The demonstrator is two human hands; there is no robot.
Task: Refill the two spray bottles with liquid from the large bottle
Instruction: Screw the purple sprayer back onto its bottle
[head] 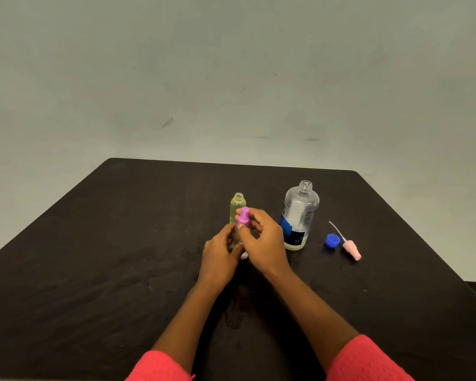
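At the table's middle my left hand grips a small clear spray bottle, mostly hidden between my hands. My right hand pinches its purple spray head at the bottle's top. Just behind stands a yellowish spray bottle, upright with an uncapped neck. The large clear bottle with a blue-and-white label stands uncapped to the right, with some liquid at its bottom. Its blue cap lies further right, beside a pink spray head with a thin white tube.
Everything rests on a dark table set against a pale wall. A small wet patch shows on the table between my forearms. The table's right edge runs close behind the pink spray head.
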